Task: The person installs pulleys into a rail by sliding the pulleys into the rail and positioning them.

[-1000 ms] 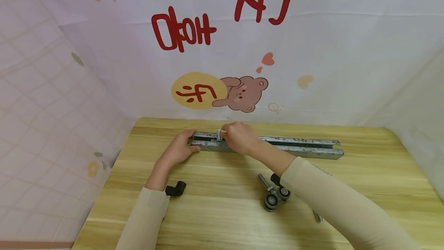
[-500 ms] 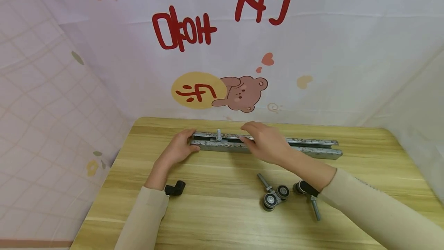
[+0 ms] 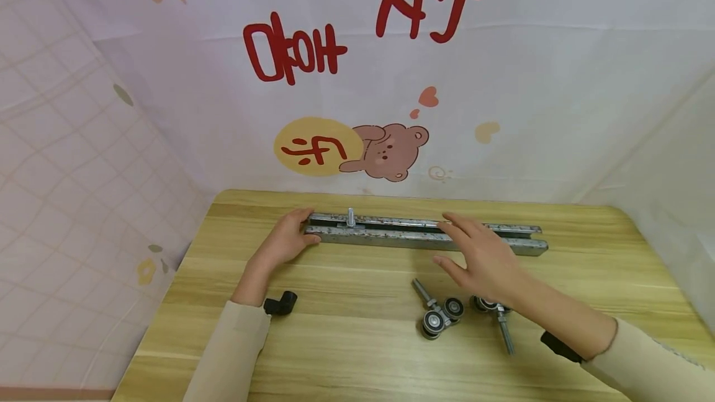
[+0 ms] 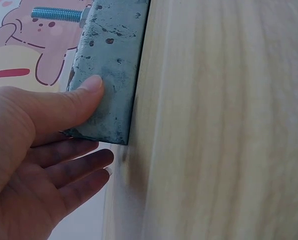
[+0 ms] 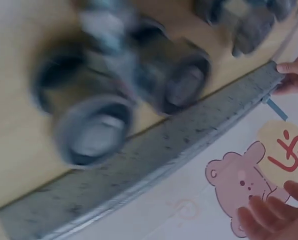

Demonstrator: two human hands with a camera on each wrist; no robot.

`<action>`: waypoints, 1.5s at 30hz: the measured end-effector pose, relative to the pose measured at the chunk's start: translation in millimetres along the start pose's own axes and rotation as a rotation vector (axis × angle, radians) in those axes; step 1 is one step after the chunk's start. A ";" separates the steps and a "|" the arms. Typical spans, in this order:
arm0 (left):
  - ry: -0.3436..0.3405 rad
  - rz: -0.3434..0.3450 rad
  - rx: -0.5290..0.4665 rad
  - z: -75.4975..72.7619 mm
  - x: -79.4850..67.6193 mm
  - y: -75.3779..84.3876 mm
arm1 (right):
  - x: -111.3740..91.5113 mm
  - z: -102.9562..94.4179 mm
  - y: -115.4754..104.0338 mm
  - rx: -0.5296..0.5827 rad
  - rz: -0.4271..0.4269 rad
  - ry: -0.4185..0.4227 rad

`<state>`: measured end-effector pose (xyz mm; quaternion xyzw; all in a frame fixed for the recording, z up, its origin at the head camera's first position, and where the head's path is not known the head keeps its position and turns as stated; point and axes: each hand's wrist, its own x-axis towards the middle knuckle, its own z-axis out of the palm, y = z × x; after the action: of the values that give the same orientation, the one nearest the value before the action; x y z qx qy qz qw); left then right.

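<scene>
A galvanized steel track point(image 3: 391, 239) with a slot along its top lies across the back of the table. My left hand point(image 3: 283, 239) grips its left end; in the left wrist view the thumb point(image 4: 81, 102) presses on the track's side. A threaded bolt point(image 3: 350, 218) stands upright out of the slot near that hand. Over the right part of the track hovers my right hand point(image 3: 487, 259), fingers spread and holding nothing. Nearest below it lies a roller trolley point(image 3: 504, 330) with a threaded stem, its wheels partly hidden. A second roller trolley point(image 3: 433, 322) lies to its left.
The wooden table point(image 3: 346, 352) ends at a printed cloth wall point(image 3: 503, 79) just behind the track. Black wrist-camera mounts point(image 3: 281, 303) stick out beside both wrists. In the right wrist view, blurred trolley wheels point(image 5: 94, 135) appear close up.
My right hand has let go near the bolt and moved right along the track, opening its fingers. More of the right-hand trolley shows. The left hand stays on the track's end.
</scene>
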<state>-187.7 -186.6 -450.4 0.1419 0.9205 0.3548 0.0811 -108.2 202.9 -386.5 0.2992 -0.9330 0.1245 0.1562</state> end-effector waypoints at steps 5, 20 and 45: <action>0.001 -0.004 0.000 0.7 0.6 1.5 | -37.8 -6.4 7.6 0.032 0.101 -0.048; 0.006 -0.017 -0.003 -0.3 -0.9 1.3 | -126.6 -14.8 11.8 -0.081 0.364 -0.175; 0.015 -0.023 0.012 1.5 0.0 -0.6 | -150.2 -1.4 -1.0 -0.078 0.478 -0.370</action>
<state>-187.5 -186.0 -451.9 0.1288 0.9248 0.3496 0.0773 8.7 280.6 -440.1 0.0824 -0.9937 0.0653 -0.0388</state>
